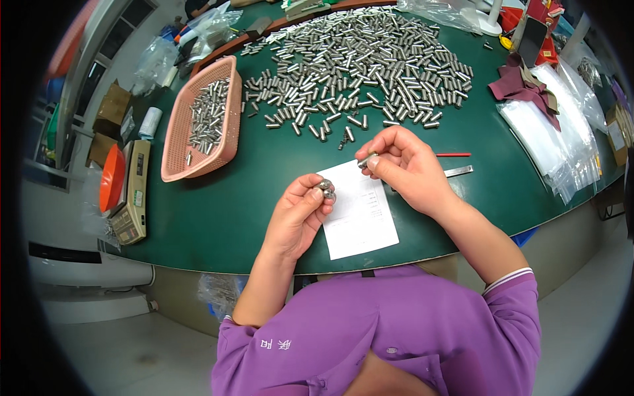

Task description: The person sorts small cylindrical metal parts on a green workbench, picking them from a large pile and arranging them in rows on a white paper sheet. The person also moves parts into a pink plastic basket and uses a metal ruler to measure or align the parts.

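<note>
purple sleeves (396,330) are filling the bottom of the view, and both bare forearms are reaching up from them over the green table (218,218). left hand (300,211) is curling its fingers around a few small metal cylinders (325,190), with the thumb pressing them against the fingertips; their ends are showing, pointing toward the right hand. right hand (403,165) is pinching a single metal pin (367,160) between thumb and forefinger, the other fingers arching loosely above it. that pin is lying with its long axis roughly across, running left to right and tilting a little, its free end facing the left hand. the two hands are hovering near each other, not touching, above a white paper slip (360,218). the big heap of loose pins (356,59) is sitting further up the table, closer to the right hand, while the pink basket (177,142) holding more pins is standing off to the left, nearer the left hand. clear plastic bags (555,145) are lying at the right.
</note>
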A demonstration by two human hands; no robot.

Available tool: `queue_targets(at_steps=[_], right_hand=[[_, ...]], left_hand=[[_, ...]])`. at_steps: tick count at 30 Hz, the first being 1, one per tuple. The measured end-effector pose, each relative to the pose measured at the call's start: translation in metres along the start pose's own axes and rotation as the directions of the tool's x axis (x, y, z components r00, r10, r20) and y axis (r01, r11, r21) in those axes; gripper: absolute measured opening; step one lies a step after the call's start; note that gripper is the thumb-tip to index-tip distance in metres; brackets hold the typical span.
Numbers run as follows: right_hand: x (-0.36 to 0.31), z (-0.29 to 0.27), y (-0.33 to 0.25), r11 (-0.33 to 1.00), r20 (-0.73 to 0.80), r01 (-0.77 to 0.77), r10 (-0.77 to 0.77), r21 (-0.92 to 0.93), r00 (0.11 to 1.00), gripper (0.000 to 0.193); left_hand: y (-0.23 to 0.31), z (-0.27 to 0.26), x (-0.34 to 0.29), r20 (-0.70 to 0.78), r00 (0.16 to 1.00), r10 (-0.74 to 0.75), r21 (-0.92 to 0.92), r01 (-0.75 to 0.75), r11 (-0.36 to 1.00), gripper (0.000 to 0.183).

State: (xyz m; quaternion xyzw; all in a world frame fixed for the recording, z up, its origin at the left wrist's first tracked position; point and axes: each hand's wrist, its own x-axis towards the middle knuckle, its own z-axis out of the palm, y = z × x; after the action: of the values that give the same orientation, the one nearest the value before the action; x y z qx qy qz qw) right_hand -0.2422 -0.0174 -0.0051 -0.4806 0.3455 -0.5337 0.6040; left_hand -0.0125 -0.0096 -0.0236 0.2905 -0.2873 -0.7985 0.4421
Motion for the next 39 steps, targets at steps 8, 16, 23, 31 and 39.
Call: queue_targets(at_steps=[8, 16, 23, 31, 39], right_hand=[[-0.005, 0.012, 0.009, 0.357, 0.414, 0.619, -0.504, -0.699, 0.758, 0.036], [-0.01, 0.006, 0.005, 0.104, 0.502, 0.624, -0.499, -0.775, 0.707, 0.052], [-0.011, -0.004, 0.004, 0.033, 0.513, 0.608, -0.501, -0.793, 0.697, 0.031], [-0.027, -0.084, -0.067, 0.526, -0.019, 0.224, -0.417, -0.821, 0.909, 0.019], [-0.065, -0.298, -0.162, 0.806, -0.717, -0.276, -0.241, -0.523, 0.655, 0.019]], left_hand=[[-0.007, 0.003, -0.001, 0.152, 0.985, -0.078, -0.355, 0.128, 0.926, 0.016], [-0.011, 0.004, -0.002, 0.092, 0.994, -0.061, -0.408, 0.093, 0.908, 0.014], [-0.01, 0.003, 0.002, 0.103, 0.992, -0.072, -0.53, 0.116, 0.84, 0.017], [0.0, -0.015, 0.008, 0.09, 0.994, 0.055, -0.404, -0.014, 0.915, 0.018], [0.004, -0.027, 0.019, -0.033, 0.989, 0.143, -0.168, -0.146, 0.975, 0.013]])
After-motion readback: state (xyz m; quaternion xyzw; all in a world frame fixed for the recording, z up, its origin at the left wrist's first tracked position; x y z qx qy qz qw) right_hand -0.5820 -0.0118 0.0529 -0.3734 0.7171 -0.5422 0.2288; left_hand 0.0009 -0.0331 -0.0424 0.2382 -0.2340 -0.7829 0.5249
